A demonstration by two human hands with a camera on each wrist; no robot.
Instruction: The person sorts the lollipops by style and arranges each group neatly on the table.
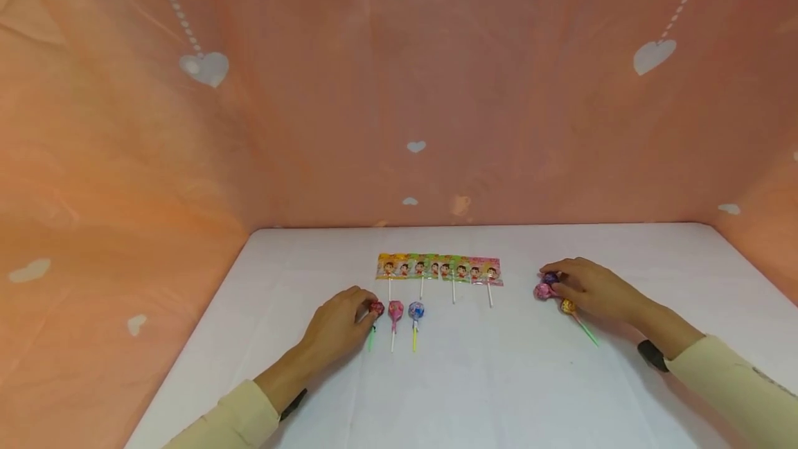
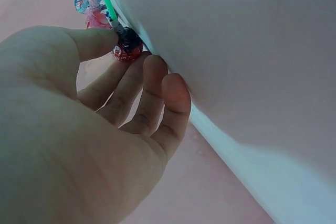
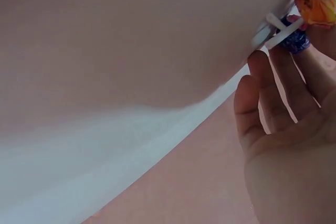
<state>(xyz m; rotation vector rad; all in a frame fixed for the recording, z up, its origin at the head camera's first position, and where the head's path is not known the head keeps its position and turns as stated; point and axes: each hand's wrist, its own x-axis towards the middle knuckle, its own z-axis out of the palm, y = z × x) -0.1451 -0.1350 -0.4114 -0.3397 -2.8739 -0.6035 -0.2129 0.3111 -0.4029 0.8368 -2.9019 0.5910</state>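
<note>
While the left hand (image 1: 337,321) pinches a red-wrapped ball lollipop (image 1: 377,307) between thumb and bent fingers, the right hand (image 1: 589,287) works well apart at the right of the white-covered table (image 1: 474,386). The red lollipop, on a green stick, forms the left end of a near row; just to its right lie a pink ball lollipop (image 1: 395,310) on a white stick and a blue ball lollipop (image 1: 416,310) on a yellow stick, all three sticks directed toward the near side. The left grip is narrow, its gap filled by the red wrapper. Beyond this row, a far row of four flat-packet lollipops with printed cartoon faces runs from left to right: orange packet (image 1: 389,267), first green packet (image 1: 420,267), second green packet (image 1: 454,269) and pink packet (image 1: 487,272), their white sticks pointing near. At right, the thumb and fingers are curled around a dark purple ball lollipop (image 1: 551,278); how firmly they press cannot be told. A second pink ball lollipop (image 1: 543,291) lies against it on the near left, and a yellow-orange ball lollipop (image 1: 568,305) on a green stick lies on the near side, beside the hand.
</note>
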